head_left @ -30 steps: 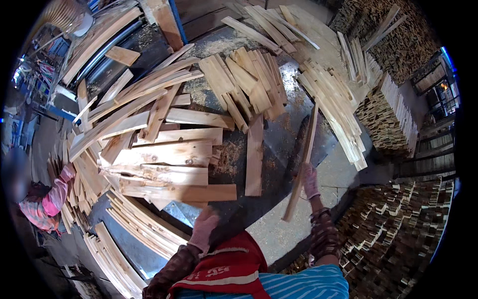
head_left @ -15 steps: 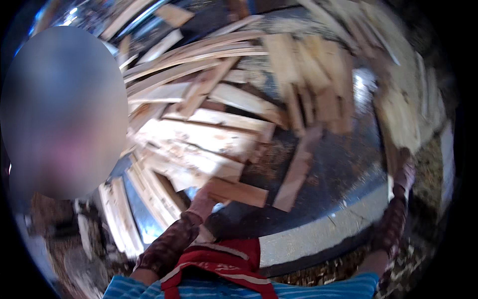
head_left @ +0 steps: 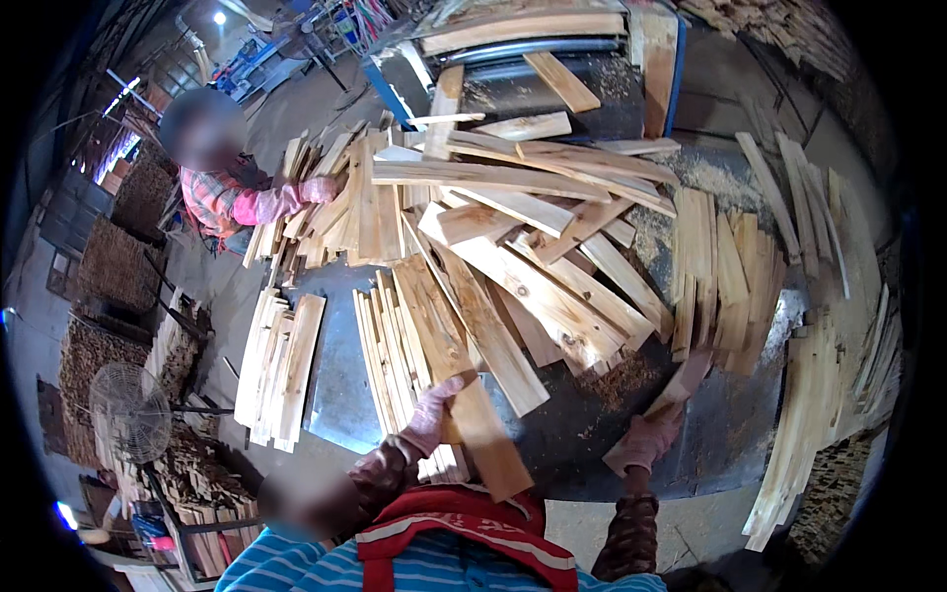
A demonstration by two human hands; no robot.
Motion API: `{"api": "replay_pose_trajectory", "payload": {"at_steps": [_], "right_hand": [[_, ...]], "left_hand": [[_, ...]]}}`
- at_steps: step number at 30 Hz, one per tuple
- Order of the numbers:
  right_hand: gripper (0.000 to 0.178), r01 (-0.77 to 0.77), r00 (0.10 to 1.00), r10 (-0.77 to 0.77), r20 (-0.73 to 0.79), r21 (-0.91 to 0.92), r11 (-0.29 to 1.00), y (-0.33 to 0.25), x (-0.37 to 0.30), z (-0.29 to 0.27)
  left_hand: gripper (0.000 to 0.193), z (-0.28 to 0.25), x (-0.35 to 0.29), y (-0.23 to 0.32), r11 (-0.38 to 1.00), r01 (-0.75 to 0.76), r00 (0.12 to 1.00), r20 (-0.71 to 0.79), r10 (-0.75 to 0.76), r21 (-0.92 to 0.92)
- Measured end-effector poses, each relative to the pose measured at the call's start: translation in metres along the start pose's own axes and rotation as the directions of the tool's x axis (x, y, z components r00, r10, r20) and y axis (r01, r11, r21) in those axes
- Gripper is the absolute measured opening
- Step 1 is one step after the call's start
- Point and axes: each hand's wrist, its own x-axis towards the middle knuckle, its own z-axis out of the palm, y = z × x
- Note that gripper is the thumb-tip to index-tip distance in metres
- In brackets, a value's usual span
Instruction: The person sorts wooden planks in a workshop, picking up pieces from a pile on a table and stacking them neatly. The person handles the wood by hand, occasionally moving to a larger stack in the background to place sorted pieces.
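Observation:
My left hand (head_left: 430, 418), in a pale pink glove, is closed on the edge of a long wooden board (head_left: 462, 380), its thumb on top. The board slants from the middle of the table down to near my red apron. To the right, my gloved right hand (head_left: 646, 441) is closed around the near end of a short wooden board (head_left: 677, 393) lying aslant on the dark metal table (head_left: 582, 434). Several narrow boards (head_left: 380, 326) lie side by side just beyond my left hand. A loose heap of boards (head_left: 552, 281) covers the middle of the table.
Short boards (head_left: 725, 276) lie grouped at the right, with longer boards (head_left: 804, 424) stacked beyond the table's right side. A blue-sided machine (head_left: 552, 84) stands at the far end. At the left, a co-worker (head_left: 222, 187) reaches into the boards; a fan (head_left: 130, 412) stands nearby.
My right hand has come left from the far-right stack to the short board. My left hand still holds a board, now pointing away from me. The view has swung, showing more of the room.

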Motion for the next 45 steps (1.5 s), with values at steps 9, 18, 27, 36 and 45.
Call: {"api": "replay_pose_trajectory", "payload": {"at_steps": [9, 18, 27, 36, 45], "right_hand": [[0.078, -0.119, 0.961, 0.048, 0.271, 0.252, 0.960, 0.002, -0.088, -0.140], [0.081, 0.246, 0.914, -0.345, 0.213, 0.385, 0.890, -0.008, -0.271, -0.149], [0.088, 0.547, 0.500, -0.537, 0.680, 0.232, 0.804, -0.271, -0.272, -0.029], [0.049, -0.783, 0.049, -0.611, 0.790, 0.410, 0.468, -0.250, -0.227, 0.014], [0.042, -0.540, 0.177, -0.470, 0.864, 0.485, 0.688, -0.235, -0.221, 0.029]], "left_hand": [[0.062, -0.075, -0.004, 0.037, 0.996, 0.000, 0.995, 0.101, 0.009, -0.087], [0.060, -0.126, -0.002, 0.068, 0.993, -0.117, 0.980, 0.159, 0.119, -0.024], [0.070, -0.086, -0.002, 0.048, 0.942, 0.003, 1.000, -0.020, -0.010, -0.336], [0.044, -0.123, 0.026, 0.056, 0.955, 0.137, 0.956, 0.287, -0.058, -0.264], [0.100, -0.088, 0.044, 0.046, 0.927, -0.249, 0.960, -0.052, 0.274, 0.280]]}}
